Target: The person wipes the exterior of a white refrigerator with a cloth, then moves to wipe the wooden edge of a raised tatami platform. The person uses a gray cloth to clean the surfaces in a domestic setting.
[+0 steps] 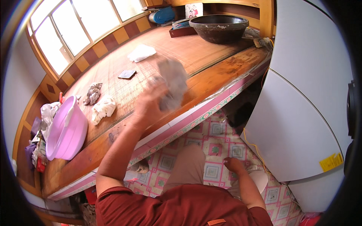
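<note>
My left hand [150,103] is raised over the wooden edge [226,75] of a mat-covered platform. It grips a grey cloth [172,84], which is blurred by motion. Down by my knee hangs my right hand [235,165], with nothing visible in it; its fingers are too small to read. On the woven mat [118,86] left of the cloth lie a crumpled cream cloth [104,108] and a twisted grey-brown cloth [92,93]. Farther back are a dark flat phone-like object [127,74] and a crumpled white bag or cloth [142,53].
A pink plastic basin [77,132] leans tilted at the platform's left end, beside several bags [49,111]. A large dark bowl [219,32] stands at the back right, near a dark red box [183,32]. A pale refrigerator [299,113] rises on the right, with a yellow cable [256,147] alongside.
</note>
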The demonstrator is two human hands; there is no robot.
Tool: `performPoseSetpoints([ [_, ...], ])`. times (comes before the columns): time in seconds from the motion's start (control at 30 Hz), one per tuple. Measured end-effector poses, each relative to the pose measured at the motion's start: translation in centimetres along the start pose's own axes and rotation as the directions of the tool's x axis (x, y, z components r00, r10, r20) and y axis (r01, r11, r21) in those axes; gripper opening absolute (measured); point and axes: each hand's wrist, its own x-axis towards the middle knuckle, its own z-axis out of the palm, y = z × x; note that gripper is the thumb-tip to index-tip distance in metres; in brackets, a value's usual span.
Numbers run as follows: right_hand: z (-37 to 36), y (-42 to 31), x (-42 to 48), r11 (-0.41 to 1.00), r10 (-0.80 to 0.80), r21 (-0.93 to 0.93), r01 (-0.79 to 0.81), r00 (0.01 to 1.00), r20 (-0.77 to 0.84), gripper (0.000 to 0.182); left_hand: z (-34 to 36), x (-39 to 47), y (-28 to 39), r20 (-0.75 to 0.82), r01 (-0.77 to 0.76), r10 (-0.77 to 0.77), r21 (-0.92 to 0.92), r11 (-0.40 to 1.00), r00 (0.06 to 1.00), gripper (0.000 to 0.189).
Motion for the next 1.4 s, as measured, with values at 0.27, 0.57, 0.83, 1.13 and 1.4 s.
performPoseSetpoints([
  [0.27, 0.0, -0.7, -0.1, 0.999, -0.032, 0.037, 0.029, 0.994, 0.101, 0.041, 3.3, 2.0, 1.5, 0.416, 0.168, -0.126, -0.065, 0.984, 0.9, 0.084],
  [0.57, -1.0, -4.3, 3.8, 0.948, -0.22, 0.244, 0.202, 0.974, 0.05, 0.041, 10.8, 7.5, 3.4, 0.239, -0.042, 0.052, -0.043, 0.998, 0.97, 0.061],
  [0.83, -1.8, -2.4, 6.2, 0.966, -0.115, 0.222, 0.136, 0.988, -0.105, 0.038, 18.5, 18.1, 8.4, 0.232, -0.097, 0.093, 0.009, 0.995, 0.968, 0.058],
  [1.13, -3.1, -7.0, 3.4, 0.932, -0.334, 0.186, 0.312, 0.937, 0.102, 0.036, 26.9, 29.0, 14.0, 0.192, -0.019, 0.011, 0.039, 0.999, 0.981, 0.062],
  [1.4, -3.9, -6.0, 4.2, 0.906, -0.32, 0.288, 0.31, 0.947, -0.013, 0.039, 30.8, 35.2, 17.0, 0.219, 0.053, -0.054, 0.011, 0.999, 0.974, 0.057],
])
